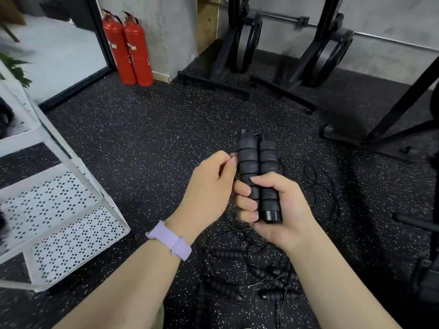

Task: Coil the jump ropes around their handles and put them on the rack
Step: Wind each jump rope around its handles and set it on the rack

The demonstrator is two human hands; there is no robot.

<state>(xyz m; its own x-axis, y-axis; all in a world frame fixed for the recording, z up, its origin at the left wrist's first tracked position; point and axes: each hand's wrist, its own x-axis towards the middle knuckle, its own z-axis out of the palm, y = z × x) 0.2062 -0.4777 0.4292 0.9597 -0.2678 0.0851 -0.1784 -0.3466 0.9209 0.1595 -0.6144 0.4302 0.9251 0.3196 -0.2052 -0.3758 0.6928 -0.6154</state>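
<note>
We see the white rack [59,210] at left and, on the speckled floor [142,129], a tangle of loose jump ropes [249,276] with about five handles visible. The right hand [280,207] wraps its grip around two paired handles [257,172] held upright, while the left hand [211,186] seemingly pinches the thin cord. We judge coiling is beginning; the next move calls for winding cord tautly around both handles.

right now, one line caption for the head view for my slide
Right hand grips two rope handles side by side while the left hand pinches the cord beside them, above more ropes on the floor.
</note>
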